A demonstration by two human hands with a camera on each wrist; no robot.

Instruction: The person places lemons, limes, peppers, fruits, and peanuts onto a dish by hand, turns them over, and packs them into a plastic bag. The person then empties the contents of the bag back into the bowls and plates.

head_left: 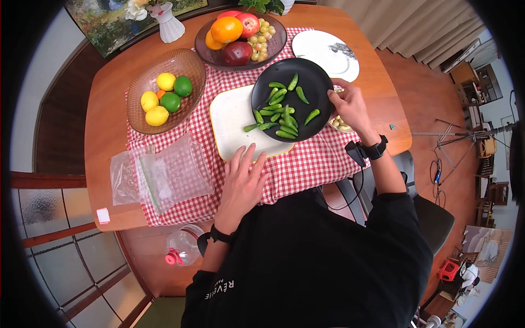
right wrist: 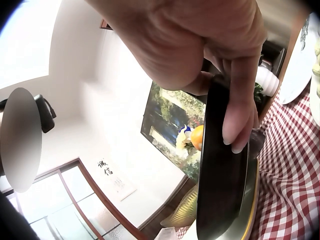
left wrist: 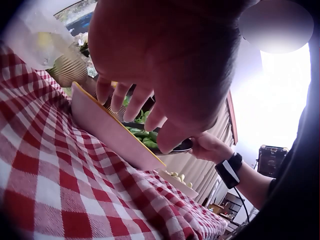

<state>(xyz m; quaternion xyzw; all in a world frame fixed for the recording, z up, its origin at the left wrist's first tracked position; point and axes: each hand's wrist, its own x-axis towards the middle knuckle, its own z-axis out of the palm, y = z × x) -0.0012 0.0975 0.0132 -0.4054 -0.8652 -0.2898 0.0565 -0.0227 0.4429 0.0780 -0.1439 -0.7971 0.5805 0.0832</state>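
Observation:
My right hand [head_left: 350,106] grips the right rim of a round black plate [head_left: 273,74], thumb on one face and fingers on the other, as the right wrist view shows. Several small green chili peppers [head_left: 287,117] lie scattered on the plate. It hangs over the right part of a white rectangular tray [head_left: 232,120] with a yellow rim, and a pepper pokes past the plate's lower left edge. At the tray's near edge is my left hand [head_left: 240,183], fingers straight and spread, holding nothing; in the left wrist view its fingertips overlap the tray's rim.
Clear plastic bags [head_left: 172,169] lie left of the tray. Behind them stands a bowl of lemons and limes [head_left: 134,104], and farther back a fruit bowl [head_left: 205,60]. A white plate [head_left: 311,46] and a small dish of pale pieces [head_left: 340,124] sit at the right.

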